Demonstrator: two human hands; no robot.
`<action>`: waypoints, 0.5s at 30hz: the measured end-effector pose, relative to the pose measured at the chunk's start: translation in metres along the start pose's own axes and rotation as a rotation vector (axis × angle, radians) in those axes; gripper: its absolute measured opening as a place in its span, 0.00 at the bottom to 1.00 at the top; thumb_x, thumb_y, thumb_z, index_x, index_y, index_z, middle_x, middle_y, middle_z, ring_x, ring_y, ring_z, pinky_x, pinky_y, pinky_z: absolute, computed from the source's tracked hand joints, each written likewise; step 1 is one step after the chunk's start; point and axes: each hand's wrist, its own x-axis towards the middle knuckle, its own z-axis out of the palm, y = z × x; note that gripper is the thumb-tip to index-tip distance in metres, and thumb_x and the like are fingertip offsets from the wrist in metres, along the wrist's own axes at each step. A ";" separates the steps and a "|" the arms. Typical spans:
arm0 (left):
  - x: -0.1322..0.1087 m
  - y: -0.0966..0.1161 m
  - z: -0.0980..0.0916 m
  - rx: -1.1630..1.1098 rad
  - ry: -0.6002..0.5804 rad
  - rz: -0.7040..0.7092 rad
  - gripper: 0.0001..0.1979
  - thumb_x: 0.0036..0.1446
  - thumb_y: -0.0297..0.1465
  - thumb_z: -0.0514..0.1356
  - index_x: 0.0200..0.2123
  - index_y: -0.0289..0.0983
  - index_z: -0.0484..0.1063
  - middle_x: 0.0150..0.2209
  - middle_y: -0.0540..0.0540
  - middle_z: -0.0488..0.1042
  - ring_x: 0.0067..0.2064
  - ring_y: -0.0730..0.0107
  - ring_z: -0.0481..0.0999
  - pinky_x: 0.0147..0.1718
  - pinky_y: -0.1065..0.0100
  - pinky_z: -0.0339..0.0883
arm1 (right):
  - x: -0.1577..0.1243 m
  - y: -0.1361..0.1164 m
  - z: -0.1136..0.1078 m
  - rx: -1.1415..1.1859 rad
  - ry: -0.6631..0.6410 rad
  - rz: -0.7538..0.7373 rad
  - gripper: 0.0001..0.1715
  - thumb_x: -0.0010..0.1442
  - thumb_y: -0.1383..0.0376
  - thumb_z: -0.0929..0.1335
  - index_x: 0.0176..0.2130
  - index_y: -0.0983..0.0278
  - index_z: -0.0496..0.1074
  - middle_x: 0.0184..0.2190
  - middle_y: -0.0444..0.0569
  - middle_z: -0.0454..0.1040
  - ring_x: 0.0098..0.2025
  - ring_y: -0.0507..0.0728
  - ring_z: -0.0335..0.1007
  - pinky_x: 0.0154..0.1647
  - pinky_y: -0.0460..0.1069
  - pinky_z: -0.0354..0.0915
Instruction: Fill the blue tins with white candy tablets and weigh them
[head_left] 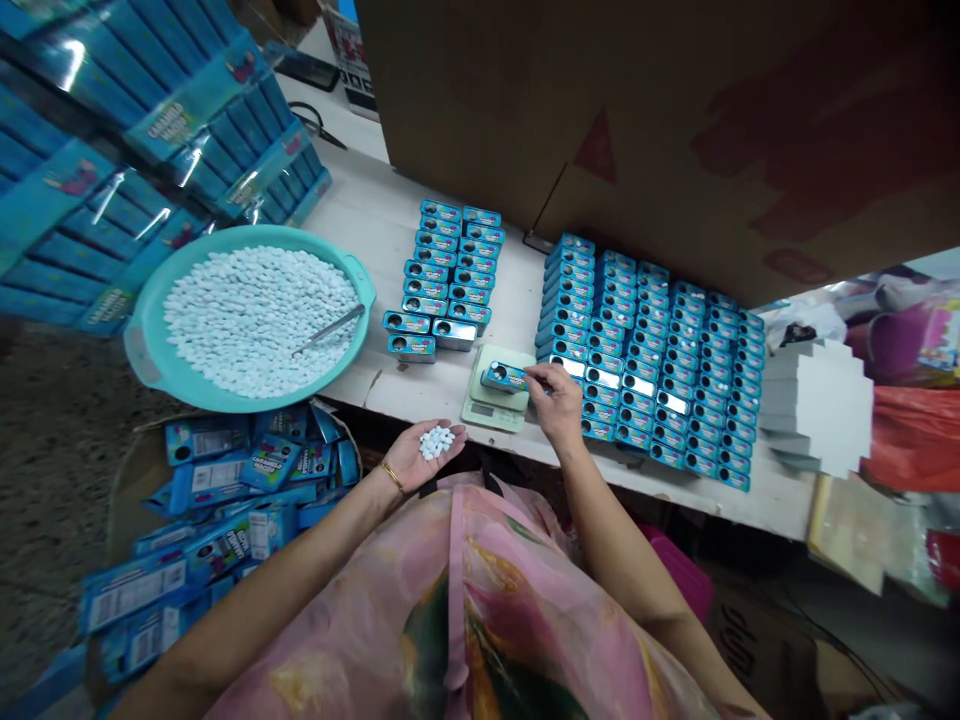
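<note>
In front of me runs a long white workbench point(517, 300), with a big cardboard carton point(675, 130) standing over its far side, and to my left are shrink-wrapped stacks of blue printed boxes point(150, 170). Below the bench edge on that side, a bin of flat blue cartons point(217, 500) lies within easy reach. On the bench, one wide turquoise basin point(225, 403) holds a heap of white mints point(255, 320), too many to count, with one steel scoop point(330, 330) resting across them, its handle toward the rim, so it is ready to hand. Open blue tins fill the bench in two groups: a big block point(645, 360) of roughly seven rows on my right, and a smaller double column point(442, 270) of about ten tins a side nearer the basin, both packed tight so they don't slide. Between them sits one small digital scale point(491, 400), close to me where I can read it. One tin point(504, 377) sits on its pan, and my right hand point(555, 405) is at that tin, fingertips point(534, 377) against its end, though I cannot tell whether they are pinching it. My left hand point(420, 460) lies open and palm up, fingers spread and slightly cupped, so a small pile of mints point(436, 442) stays put on the palm.
</note>
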 end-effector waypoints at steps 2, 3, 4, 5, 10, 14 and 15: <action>0.000 0.000 0.000 -0.001 0.009 0.003 0.06 0.51 0.24 0.54 0.31 0.28 0.69 0.34 0.35 0.75 0.40 0.56 0.75 0.39 0.59 0.70 | -0.002 0.002 -0.004 0.012 0.028 0.014 0.07 0.55 0.66 0.64 0.34 0.63 0.72 0.32 0.46 0.69 0.33 0.51 0.65 0.32 0.46 0.63; 0.000 0.001 0.000 -0.003 0.014 0.006 0.06 0.51 0.24 0.53 0.31 0.28 0.69 0.34 0.35 0.75 0.40 0.56 0.75 0.39 0.59 0.70 | -0.003 0.003 -0.005 0.014 0.033 0.019 0.07 0.55 0.66 0.64 0.34 0.63 0.72 0.32 0.46 0.69 0.33 0.51 0.65 0.32 0.47 0.63; 0.000 0.001 -0.001 -0.005 0.020 0.007 0.06 0.52 0.24 0.53 0.31 0.28 0.69 0.34 0.35 0.75 0.40 0.56 0.75 0.39 0.58 0.70 | -0.004 0.004 -0.006 0.015 0.034 0.021 0.07 0.55 0.66 0.64 0.34 0.63 0.72 0.32 0.46 0.69 0.33 0.51 0.65 0.32 0.47 0.63; 0.000 0.002 -0.001 -0.005 0.023 0.009 0.06 0.52 0.24 0.53 0.31 0.29 0.69 0.34 0.35 0.75 0.40 0.56 0.75 0.39 0.58 0.70 | -0.005 0.005 -0.006 0.012 0.031 0.020 0.07 0.55 0.66 0.64 0.34 0.63 0.72 0.32 0.46 0.69 0.33 0.51 0.66 0.33 0.47 0.63; -0.001 0.003 -0.006 0.003 0.035 0.025 0.06 0.52 0.24 0.53 0.31 0.29 0.69 0.34 0.35 0.75 0.41 0.56 0.75 0.38 0.58 0.70 | -0.001 0.006 -0.001 -0.074 -0.044 -0.040 0.09 0.56 0.67 0.63 0.35 0.61 0.72 0.34 0.47 0.69 0.37 0.52 0.66 0.38 0.48 0.63; -0.002 0.003 -0.009 -0.006 0.041 0.047 0.07 0.52 0.24 0.52 0.31 0.29 0.69 0.34 0.35 0.75 0.41 0.56 0.74 0.38 0.58 0.70 | 0.011 0.003 0.006 -0.161 -0.122 -0.109 0.12 0.57 0.68 0.62 0.38 0.61 0.72 0.36 0.48 0.68 0.40 0.53 0.65 0.42 0.48 0.62; -0.002 0.003 -0.011 -0.009 0.043 0.053 0.07 0.52 0.24 0.52 0.31 0.29 0.69 0.35 0.35 0.75 0.41 0.56 0.74 0.38 0.58 0.71 | 0.014 0.002 0.007 -0.180 -0.135 -0.122 0.12 0.57 0.68 0.61 0.38 0.61 0.72 0.36 0.48 0.68 0.40 0.53 0.65 0.42 0.48 0.62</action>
